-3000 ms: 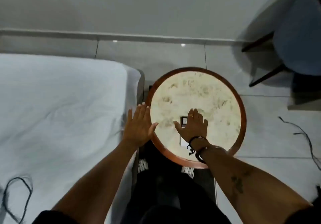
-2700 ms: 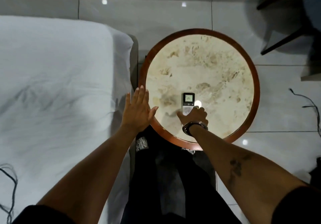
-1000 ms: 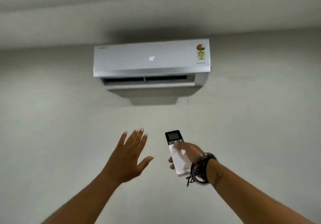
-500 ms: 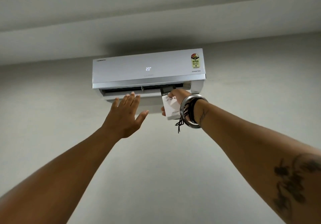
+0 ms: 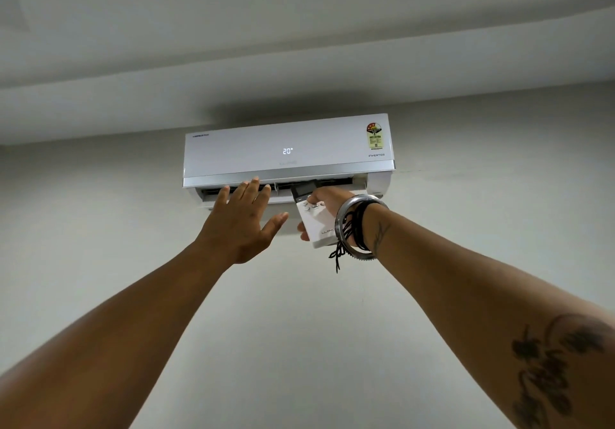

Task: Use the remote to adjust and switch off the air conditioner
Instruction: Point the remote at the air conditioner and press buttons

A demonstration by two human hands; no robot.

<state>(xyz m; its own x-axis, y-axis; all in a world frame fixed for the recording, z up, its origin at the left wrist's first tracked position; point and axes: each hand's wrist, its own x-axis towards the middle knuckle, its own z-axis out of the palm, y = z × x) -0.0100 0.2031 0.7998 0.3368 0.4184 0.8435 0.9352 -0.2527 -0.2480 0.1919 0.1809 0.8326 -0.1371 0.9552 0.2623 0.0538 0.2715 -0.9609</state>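
Note:
A white wall-mounted air conditioner [image 5: 286,149] hangs high on the wall, its display reading 20 and its lower flap open. My right hand [image 5: 327,200] is raised toward it and grips the white remote [image 5: 314,220], whose dark screen end points at the unit's vent; my thumb rests on the buttons. A metal bangle and black threads circle that wrist. My left hand [image 5: 241,220] is lifted beside the remote with fingers spread and nothing in it, its fingertips overlapping the unit's lower edge in the view.
A plain pale wall [image 5: 466,229] surrounds the unit. A stepped ceiling ledge [image 5: 299,69] runs above it. An energy-rating sticker [image 5: 374,136] sits on the unit's right front.
The view swung up from the round table to the wall unit. My right hand picked the remote off the table and raised it toward the vent; both arms have barely moved in the last half second.

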